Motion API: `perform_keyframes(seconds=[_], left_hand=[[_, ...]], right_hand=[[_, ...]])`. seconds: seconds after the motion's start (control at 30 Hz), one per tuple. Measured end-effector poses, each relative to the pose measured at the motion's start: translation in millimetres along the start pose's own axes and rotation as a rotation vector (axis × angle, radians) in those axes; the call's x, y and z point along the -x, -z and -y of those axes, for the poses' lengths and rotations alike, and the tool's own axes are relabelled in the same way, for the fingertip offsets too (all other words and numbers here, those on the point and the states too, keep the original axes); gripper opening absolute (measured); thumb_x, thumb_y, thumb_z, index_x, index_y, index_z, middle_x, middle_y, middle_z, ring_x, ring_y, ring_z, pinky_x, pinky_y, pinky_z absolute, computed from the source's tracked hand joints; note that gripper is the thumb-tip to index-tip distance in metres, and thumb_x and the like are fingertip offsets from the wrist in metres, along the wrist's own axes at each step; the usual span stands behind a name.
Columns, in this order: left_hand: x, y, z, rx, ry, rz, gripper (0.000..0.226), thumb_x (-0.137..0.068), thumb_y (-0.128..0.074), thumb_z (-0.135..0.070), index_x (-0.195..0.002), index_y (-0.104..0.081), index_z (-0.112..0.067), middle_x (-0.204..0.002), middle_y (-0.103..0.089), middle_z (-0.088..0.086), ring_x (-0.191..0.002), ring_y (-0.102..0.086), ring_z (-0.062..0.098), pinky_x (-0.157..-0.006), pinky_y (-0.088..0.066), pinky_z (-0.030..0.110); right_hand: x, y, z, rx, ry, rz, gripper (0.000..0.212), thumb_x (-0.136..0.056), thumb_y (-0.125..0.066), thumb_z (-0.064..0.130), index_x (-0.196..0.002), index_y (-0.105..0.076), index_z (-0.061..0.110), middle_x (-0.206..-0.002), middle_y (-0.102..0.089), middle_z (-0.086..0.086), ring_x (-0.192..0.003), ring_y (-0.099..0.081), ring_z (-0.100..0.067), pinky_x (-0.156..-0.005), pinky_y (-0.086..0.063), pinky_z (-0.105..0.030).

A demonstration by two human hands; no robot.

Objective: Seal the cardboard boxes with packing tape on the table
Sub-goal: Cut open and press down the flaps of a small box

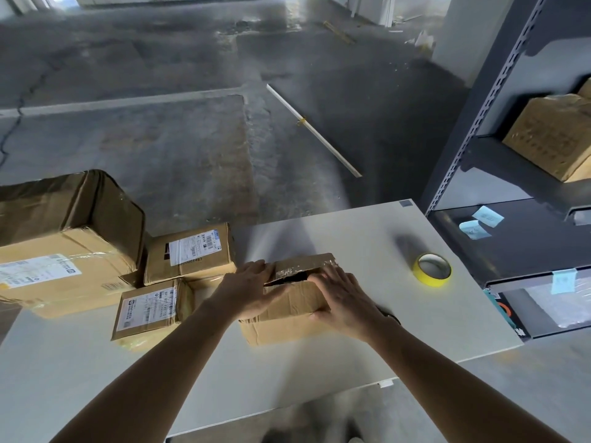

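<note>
A small brown cardboard box (287, 318) sits on the white table (367, 314), its top flaps not fully closed, a dark gap between them. My left hand (249, 289) lies on the box's left side with straight fingers pressing the flap. On the right side my right hand (342, 298) presses flat on the top, thumb against the front face. A roll of yellow tape (431, 270) lies flat on the table to the right of the box, apart from both hands.
Left of the box lie other cardboard parcels: a large one (64, 225) at the far left, two labelled ones (192, 251) (150, 308) nearer. A dark metal shelf (511, 187) with boxes stands at the right. Concrete floor lies beyond the table's far edge.
</note>
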State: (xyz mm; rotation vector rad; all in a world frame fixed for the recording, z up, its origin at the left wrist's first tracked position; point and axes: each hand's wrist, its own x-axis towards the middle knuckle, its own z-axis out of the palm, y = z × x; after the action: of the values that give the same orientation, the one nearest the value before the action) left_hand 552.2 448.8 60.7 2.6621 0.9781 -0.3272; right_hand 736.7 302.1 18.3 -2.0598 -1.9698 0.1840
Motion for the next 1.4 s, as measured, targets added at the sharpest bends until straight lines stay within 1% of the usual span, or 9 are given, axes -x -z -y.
perform_keyframes(seconds=[0.17,0.33,0.5,0.67,0.8,0.9,1.0,1.17,1.4], left_hand=[[-4,-11,-11,-0.163,0.057,0.058,0.125,-0.065,-0.034,-0.095,-0.157,-0.008,-0.014,-0.164,-0.006,0.006,-0.151,-0.006,0.024,-0.119,-0.011,0.051],[-18,-18,-10,-0.266,-0.078,0.021,0.138,-0.045,-0.035,-0.098,-0.155,-0.003,-0.021,-0.163,-0.006,0.010,-0.151,-0.006,0.028,-0.117,-0.016,0.057],[-21,-22,-7,-0.254,-0.151,-0.027,0.130,-0.055,-0.064,-0.085,-0.155,-0.010,-0.024,-0.152,-0.026,0.004,-0.140,-0.027,0.025,-0.110,-0.030,0.045],[-21,-18,-7,-0.208,-0.154,0.003,0.124,-0.060,-0.067,-0.080,-0.155,-0.009,-0.027,-0.153,-0.025,0.002,-0.141,-0.027,0.024,-0.113,-0.027,0.042],[-23,-16,-6,-0.204,-0.169,0.007,0.123,-0.058,-0.065,-0.082,-0.154,-0.011,-0.029,-0.148,-0.029,-0.001,-0.137,-0.032,0.021,-0.109,-0.032,0.040],[-24,-15,-5,-0.215,-0.184,0.006,0.121,-0.058,-0.064,-0.083,-0.154,-0.012,-0.030,-0.145,-0.031,-0.003,-0.134,-0.035,0.020,-0.107,-0.034,0.039],[-23,-15,-4,-0.228,-0.213,0.005,0.119,-0.061,-0.063,-0.082,-0.154,-0.010,-0.031,-0.145,-0.031,-0.002,-0.133,-0.035,0.019,-0.106,-0.035,0.037],[-18,-14,0,-0.206,-0.269,0.002,0.115,-0.063,-0.063,-0.080,-0.154,-0.013,-0.032,-0.143,-0.031,-0.005,-0.131,-0.035,0.017,-0.106,-0.031,0.034],[-17,-16,6,-0.217,-0.285,0.030,0.112,-0.068,-0.058,-0.082,-0.155,-0.002,-0.039,-0.146,-0.023,-0.004,-0.136,-0.026,0.018,-0.114,-0.024,0.037]], right_hand=[[4,-7,3,0.062,0.000,-0.026,0.069,-0.077,-0.078,0.039,-0.135,-0.049,0.015,-0.133,-0.048,-0.003,-0.123,-0.049,-0.026,-0.096,-0.047,-0.040],[5,-8,1,0.059,0.012,-0.026,0.068,-0.080,-0.074,0.036,-0.137,-0.046,0.014,-0.135,-0.046,-0.002,-0.126,-0.045,-0.026,-0.097,-0.044,-0.038],[8,-8,2,0.051,0.005,-0.076,0.068,-0.079,-0.074,0.035,-0.138,-0.046,0.015,-0.134,-0.048,-0.003,-0.127,-0.044,-0.025,-0.097,-0.044,-0.037],[21,-5,-8,-0.045,0.042,-0.213,0.049,-0.089,-0.063,0.041,-0.130,-0.054,0.016,-0.132,-0.055,-0.004,-0.119,-0.052,-0.026,-0.093,-0.048,-0.038],[23,1,-22,-0.146,-0.142,-0.359,0.049,-0.092,-0.058,0.047,-0.128,-0.055,0.014,-0.118,-0.055,-0.006,-0.102,-0.054,-0.026,-0.087,-0.050,-0.039],[21,1,-33,-0.318,-0.289,-0.239,0.068,-0.087,-0.055,0.058,-0.138,-0.049,0.013,-0.132,-0.050,-0.007,-0.113,-0.051,-0.025,-0.094,-0.050,-0.038],[16,1,-37,-0.409,-0.294,-0.114,0.065,-0.093,-0.061,0.045,-0.146,-0.043,0.012,-0.147,-0.045,-0.005,-0.131,-0.046,-0.021,-0.107,-0.041,-0.031],[6,-4,-35,-0.469,-0.283,-0.185,0.038,-0.096,-0.063,0.016,-0.133,-0.058,0.009,-0.127,-0.063,-0.002,-0.107,-0.057,-0.010,-0.094,-0.052,-0.036],[16,0,-42,-0.533,-0.252,-0.039,0.054,-0.095,-0.064,0.031,-0.146,-0.049,0.017,-0.151,-0.044,0.006,-0.130,-0.050,-0.007,-0.106,-0.046,-0.032]])
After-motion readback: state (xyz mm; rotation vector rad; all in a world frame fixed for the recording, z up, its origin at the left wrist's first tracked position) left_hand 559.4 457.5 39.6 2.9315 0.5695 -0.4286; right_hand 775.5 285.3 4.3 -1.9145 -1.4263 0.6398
